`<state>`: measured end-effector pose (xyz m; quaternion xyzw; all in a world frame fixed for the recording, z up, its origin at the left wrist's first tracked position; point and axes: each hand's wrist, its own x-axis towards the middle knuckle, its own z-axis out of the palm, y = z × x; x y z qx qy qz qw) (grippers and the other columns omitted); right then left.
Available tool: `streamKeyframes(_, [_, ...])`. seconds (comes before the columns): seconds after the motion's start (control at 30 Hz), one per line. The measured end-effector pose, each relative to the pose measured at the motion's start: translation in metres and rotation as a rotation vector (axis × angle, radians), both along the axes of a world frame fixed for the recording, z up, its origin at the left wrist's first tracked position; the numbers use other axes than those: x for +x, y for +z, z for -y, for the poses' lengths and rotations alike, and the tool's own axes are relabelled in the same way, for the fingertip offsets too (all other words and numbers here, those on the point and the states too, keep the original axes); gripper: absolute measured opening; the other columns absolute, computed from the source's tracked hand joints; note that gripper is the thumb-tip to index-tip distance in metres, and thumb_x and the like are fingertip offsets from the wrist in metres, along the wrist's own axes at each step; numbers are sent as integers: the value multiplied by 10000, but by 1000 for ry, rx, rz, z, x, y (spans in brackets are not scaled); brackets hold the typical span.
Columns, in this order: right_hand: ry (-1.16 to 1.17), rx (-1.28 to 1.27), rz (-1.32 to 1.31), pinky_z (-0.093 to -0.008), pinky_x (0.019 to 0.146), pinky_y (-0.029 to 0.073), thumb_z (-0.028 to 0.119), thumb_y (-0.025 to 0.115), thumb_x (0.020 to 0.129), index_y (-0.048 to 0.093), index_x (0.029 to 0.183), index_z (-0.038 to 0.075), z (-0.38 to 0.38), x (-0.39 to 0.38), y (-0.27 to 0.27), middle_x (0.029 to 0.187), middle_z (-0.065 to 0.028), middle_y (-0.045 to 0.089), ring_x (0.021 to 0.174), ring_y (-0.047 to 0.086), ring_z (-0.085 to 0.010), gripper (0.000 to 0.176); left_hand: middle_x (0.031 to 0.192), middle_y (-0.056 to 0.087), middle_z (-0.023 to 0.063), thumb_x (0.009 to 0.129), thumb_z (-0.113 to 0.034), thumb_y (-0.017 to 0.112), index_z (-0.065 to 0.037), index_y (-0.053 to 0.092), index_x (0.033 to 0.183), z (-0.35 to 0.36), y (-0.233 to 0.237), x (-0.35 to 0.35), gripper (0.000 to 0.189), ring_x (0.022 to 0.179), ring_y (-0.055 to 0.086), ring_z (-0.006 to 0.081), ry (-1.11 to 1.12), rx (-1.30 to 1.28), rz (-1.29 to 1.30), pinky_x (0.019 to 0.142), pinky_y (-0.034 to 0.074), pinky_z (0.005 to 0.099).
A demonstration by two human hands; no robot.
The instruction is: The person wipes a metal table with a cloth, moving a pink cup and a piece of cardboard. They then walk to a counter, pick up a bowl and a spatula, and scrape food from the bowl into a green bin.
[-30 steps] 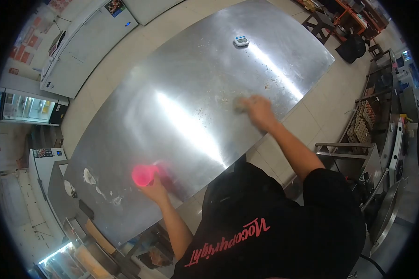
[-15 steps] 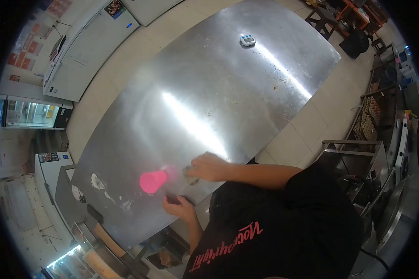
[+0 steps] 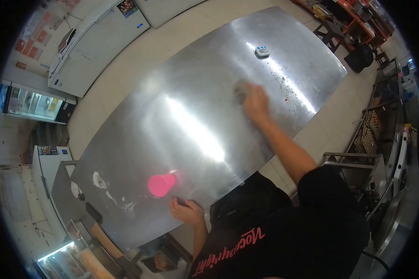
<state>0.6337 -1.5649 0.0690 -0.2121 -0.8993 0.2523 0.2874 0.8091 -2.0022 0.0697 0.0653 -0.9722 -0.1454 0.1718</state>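
A big steel table [image 3: 181,83] fills the view. My right hand [image 3: 256,104] is stretched out over its far right part, pressing a greyish cloth [image 3: 240,88] flat on the surface. Crumbs [image 3: 286,90] lie scattered just right of that hand. My left hand [image 3: 186,211] rests on the table's near edge, fingers curled over the rim. A pink cup [image 3: 161,184] lies on the steel a little left of and beyond my left hand, not touched by it.
A small white timer [image 3: 262,51] sits near the far edge. White smears [image 3: 108,195] mark the near left end. A white fridge [image 3: 97,37] and a glass display case [image 3: 30,104] stand beyond the table; metal racks [image 3: 363,158] are at the right.
My right hand has swept with the cloth from the near edge by the pink cup out to the far right part of the table. My left hand stays at the rim.
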Motion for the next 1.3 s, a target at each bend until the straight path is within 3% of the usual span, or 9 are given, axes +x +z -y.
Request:
streamKeyframes(0.1, [433,-191,251,-499,810,526,137,623,864,677,1077,84,148,15,-2,1056,-191,668,995,648,-376,225,1362,504,230,873,-197,583,16,517,1302,1,-2,1,483,1262,468,429,-5,-23,8,1067,342,551])
streamKeyframes(0.2, [859,71,290,-471,776,537,111,565,894,665,1110,138,231,37,33,1010,-160,660,942,677,-332,240,1367,500,228,878,-207,574,13,523,1300,0,-3,0,480,1272,460,426,-5,-35,12,1073,336,553])
streamKeyframes(0.33, [775,129,252,-459,712,532,123,563,904,655,1132,180,196,-26,6,978,-123,663,859,677,-303,252,1380,493,225,886,-231,557,1,526,1302,4,-6,1,478,1292,443,423,0,-51,33,1081,329,558])
streamKeyframes(0.63, [-340,132,319,-544,894,449,157,559,933,605,1307,206,-56,-73,9,1137,-129,641,1102,606,-335,380,1352,516,208,889,-236,555,-14,545,1277,2,-7,0,447,1257,474,414,-11,-35,-7,1043,356,557])
streamKeyframes(0.73, [-355,176,-14,-524,842,487,181,590,925,670,1208,191,-36,-79,9,1069,-145,664,985,650,-336,295,1312,533,237,875,-176,564,36,557,1257,4,-7,-4,437,1204,506,434,-30,-57,-21,999,388,555])
streamKeyframes(0.77, [-29,-284,7,-520,863,486,198,583,928,709,1102,137,-6,-78,33,1025,-174,692,993,652,-347,223,1306,536,237,872,-177,563,36,560,1257,7,-11,-3,440,1199,509,435,-21,-54,-14,993,389,560])
streamKeyframes(0.87, [256,-217,256,-508,821,548,144,577,904,703,1045,113,142,-66,-25,1035,-172,697,1005,667,-368,192,1309,527,240,864,-179,561,29,562,1263,1,-12,-1,451,1193,508,433,-23,-73,-21,986,385,575])
streamKeyframes(0.93, [738,71,306,-458,717,557,133,586,876,671,1118,146,206,-19,14,994,-123,651,928,683,-311,257,1330,508,238,880,-197,548,25,555,1281,2,-10,0,458,1207,495,430,5,-107,6,994,376,582])
streamKeyframes(1.3, [36,89,115,-499,854,450,99,579,923,626,1238,140,-45,-24,9,1087,-157,619,1001,619,-348,320,1337,512,207,1014,-389,416,-32,567,1291,6,-18,0,477,1226,502,406,-9,-210,-26,1013,391,556])
